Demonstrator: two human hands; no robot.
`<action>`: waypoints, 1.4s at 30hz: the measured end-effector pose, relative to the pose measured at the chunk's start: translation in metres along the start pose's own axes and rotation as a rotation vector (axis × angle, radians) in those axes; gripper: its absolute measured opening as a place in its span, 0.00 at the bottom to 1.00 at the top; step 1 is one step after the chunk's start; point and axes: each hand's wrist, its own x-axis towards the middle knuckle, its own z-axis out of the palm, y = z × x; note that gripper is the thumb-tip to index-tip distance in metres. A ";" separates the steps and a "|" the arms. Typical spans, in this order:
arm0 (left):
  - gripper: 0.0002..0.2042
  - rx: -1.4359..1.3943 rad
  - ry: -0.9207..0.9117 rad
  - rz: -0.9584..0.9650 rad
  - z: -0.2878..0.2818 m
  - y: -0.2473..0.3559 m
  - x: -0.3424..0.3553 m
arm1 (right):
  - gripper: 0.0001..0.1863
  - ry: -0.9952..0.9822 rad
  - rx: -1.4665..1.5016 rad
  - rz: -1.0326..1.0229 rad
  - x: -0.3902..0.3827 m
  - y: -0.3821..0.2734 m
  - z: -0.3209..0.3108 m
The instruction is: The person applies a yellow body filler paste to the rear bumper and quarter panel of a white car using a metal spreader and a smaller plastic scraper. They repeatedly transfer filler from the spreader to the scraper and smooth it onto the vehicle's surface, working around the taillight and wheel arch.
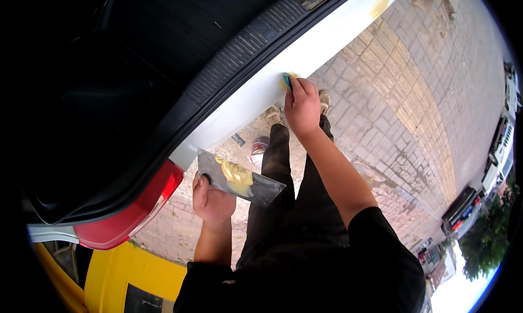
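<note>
My left hand (213, 200) grips a dark, flat rectangular board (261, 189) by its left end, thumb on top. On the board lies a glossy heap of yellow body filler (235, 172). Between the closed fingers of my right hand (303, 103) is a small teal spreader (287, 80). Its edge rests on the white rear bumper (256, 92) of a car, over a yellow filler patch (293, 74). Farther along the bumper, at the upper right, is another yellow filler patch (379, 6).
The open car trunk (147, 46) fills the left, with a red tail light (136, 207) below it. By my feet a tin (260, 144) stands on the paving. A yellow vehicle (131, 272) is at the lower left. Parked cars (498, 155) line the far right.
</note>
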 end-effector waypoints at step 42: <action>0.22 0.061 0.053 0.001 0.005 -0.010 -0.005 | 0.08 0.058 0.374 0.333 -0.008 0.034 0.000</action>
